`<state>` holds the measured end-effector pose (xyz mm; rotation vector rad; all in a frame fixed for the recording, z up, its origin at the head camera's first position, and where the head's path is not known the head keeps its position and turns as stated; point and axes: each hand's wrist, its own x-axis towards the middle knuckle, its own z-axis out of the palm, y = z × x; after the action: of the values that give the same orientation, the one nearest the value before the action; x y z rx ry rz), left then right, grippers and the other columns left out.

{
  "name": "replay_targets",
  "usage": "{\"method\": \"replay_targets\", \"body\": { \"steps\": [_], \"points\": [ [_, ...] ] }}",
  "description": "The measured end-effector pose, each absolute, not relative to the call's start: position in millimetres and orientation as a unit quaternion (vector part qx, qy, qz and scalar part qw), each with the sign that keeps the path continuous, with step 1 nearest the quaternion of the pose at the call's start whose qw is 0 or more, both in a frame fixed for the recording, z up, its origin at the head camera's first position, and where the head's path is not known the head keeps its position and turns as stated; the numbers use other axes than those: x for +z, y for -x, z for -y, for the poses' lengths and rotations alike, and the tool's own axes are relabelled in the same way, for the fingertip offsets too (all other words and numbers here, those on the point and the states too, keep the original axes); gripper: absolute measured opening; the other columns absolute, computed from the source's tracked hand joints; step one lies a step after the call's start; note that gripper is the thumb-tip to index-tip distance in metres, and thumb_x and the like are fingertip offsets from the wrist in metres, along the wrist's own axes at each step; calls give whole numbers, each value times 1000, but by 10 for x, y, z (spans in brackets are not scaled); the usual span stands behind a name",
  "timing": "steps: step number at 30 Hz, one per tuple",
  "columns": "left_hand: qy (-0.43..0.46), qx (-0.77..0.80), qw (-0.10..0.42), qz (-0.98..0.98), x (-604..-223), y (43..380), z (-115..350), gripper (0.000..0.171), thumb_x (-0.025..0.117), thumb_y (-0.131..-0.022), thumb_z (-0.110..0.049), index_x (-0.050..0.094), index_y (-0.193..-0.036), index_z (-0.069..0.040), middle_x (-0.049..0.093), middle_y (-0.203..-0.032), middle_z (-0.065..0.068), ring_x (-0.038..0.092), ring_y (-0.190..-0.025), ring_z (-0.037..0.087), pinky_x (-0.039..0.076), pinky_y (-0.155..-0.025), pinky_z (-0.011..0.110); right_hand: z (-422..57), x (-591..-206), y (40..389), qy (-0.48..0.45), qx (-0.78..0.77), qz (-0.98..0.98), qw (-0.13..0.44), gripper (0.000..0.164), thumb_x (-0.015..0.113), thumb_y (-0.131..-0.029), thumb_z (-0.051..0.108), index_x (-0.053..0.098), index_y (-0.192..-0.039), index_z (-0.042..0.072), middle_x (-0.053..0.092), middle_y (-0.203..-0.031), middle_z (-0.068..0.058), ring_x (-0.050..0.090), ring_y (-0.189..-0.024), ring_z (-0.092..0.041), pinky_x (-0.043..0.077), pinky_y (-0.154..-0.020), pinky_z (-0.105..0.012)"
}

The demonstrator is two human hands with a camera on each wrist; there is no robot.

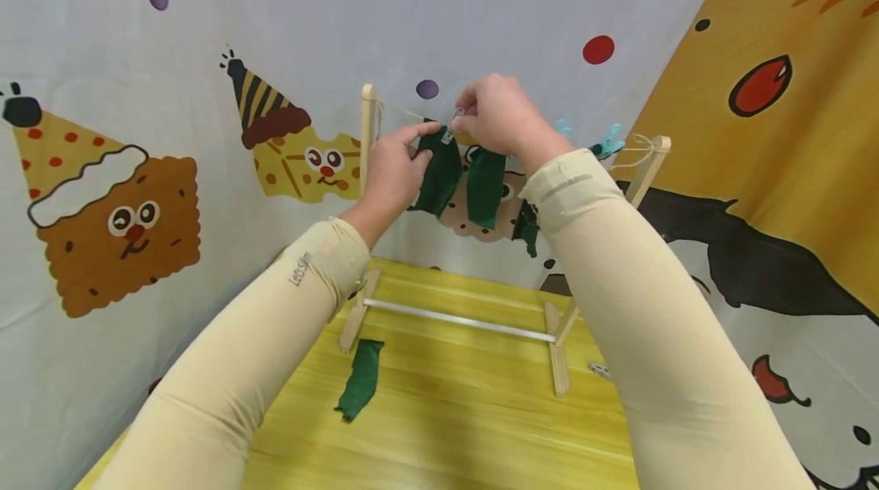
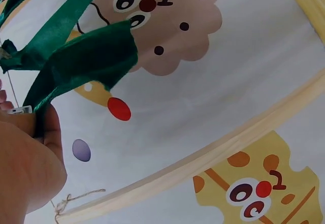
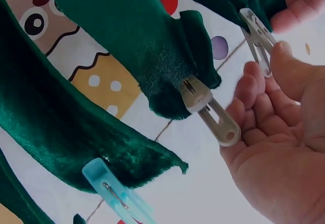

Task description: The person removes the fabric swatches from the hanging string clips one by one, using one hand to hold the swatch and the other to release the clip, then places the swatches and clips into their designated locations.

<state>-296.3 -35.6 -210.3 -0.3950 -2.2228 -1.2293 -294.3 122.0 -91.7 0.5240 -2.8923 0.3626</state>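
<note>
My left hand pinches the top edge of a dark green velvety cloth strip at the string. In my right hand is a grey clothespin, squeezed between thumb and fingers, its tip over that strip's edge. Beside it a second green strip hangs from the string by another grey clothespin. Another strip hangs farther right, with a turquoise clothespin at its top. The left wrist view shows the left fingers partly hidden behind cloth.
The string runs between two wooden posts of a rack with a white lower rod. One loose green strip and a grey clothespin lie on the yellow wood-grain table. A cartoon-printed cloth stands behind.
</note>
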Motion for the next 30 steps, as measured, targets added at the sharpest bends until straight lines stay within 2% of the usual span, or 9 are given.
{"method": "replay_targets", "body": {
  "steps": [6, 9, 11, 14, 17, 19, 24, 26, 30],
  "points": [
    [145, -458, 268, 835, -2066, 2958, 353, 44, 66, -107, -11, 66, -148, -25, 46, -59, -2, 48, -56, 16, 40, -55, 28, -1211, -948, 2889, -169, 133, 968, 130, 34, 61, -110, 21, 71, -138, 4, 71, -136, -17, 68, -116, -30, 59, -101, -45],
    [150, -460, 257, 836, -2060, 2951, 351, 46, 66, -107, -11, 64, -150, -26, 51, -65, 2, 48, -57, 16, 40, -55, 28, -1219, -962, 2869, -160, 148, 966, 143, 31, 60, -110, 19, 72, -135, 5, 71, -136, -16, 67, -117, -30, 59, -100, -44],
    [156, -463, 252, 835, -2060, 2947, 354, 47, 65, -107, -10, 63, -151, -25, 63, -81, 4, 48, -58, 16, 41, -56, 28, -1228, -972, 2867, -154, 158, 964, 151, 31, 60, -110, 19, 72, -136, 6, 71, -136, -15, 67, -118, -30, 59, -100, -44],
    [167, -464, 247, 834, -2063, 2944, 364, 48, 64, -107, -8, 62, -153, -24, 72, -120, 6, 48, -61, 17, 41, -58, 28, -1234, -983, 2867, -146, 170, 960, 167, 30, 60, -110, 20, 74, -133, 7, 72, -135, -14, 68, -118, -29, 60, -99, -43],
    [174, -461, 235, 838, -2068, 2944, 371, 51, 64, -107, -7, 59, -155, -23, 62, -152, 3, 51, -67, 20, 43, -62, 31, -1251, -1001, 2868, -144, 183, 955, 185, 29, 60, -110, 21, 74, -131, 6, 73, -132, -13, 69, -115, -29, 61, -97, -42],
    [178, -459, 221, 842, -2074, 2948, 375, 52, 63, -107, -6, 57, -156, -23, 55, -161, 2, 56, -76, 23, 48, -68, 32, -1273, -1015, 2864, -148, 193, 950, 197, 30, 61, -110, 22, 72, -131, 4, 73, -132, -14, 69, -115, -29, 61, -98, -41],
    [189, -455, 197, 848, -2093, 2964, 402, 55, 62, -107, -3, 55, -159, -21, 44, -170, 5, 63, -102, 25, 58, -86, 36, -1358, -1054, 2845, -182, 228, 932, 216, 40, 59, -110, 22, 56, -148, 6, 69, -135, -16, 67, -123, -29, 58, -103, -41],
    [194, -450, 185, 852, -2108, 2966, 432, 56, 61, -107, -2, 53, -160, -20, 41, -172, 6, 63, -97, 25, 57, -83, 36, -1385, -1075, 2845, -197, 236, 925, 226, 37, 58, -111, 20, 57, -146, 7, 69, -134, -16, 67, -120, -29, 57, -103, -42],
    [194, -427, 150, 870, -2147, 2957, 526, 60, 60, -108, -3, 48, -163, -22, 37, -175, 3, 56, -80, 25, 50, -72, 34, -1390, -1123, 2862, -216, 208, 918, 259, 27, 58, -111, 19, 70, -131, 4, 74, -127, -15, 68, -109, -29, 60, -98, -43]
  ]
}}
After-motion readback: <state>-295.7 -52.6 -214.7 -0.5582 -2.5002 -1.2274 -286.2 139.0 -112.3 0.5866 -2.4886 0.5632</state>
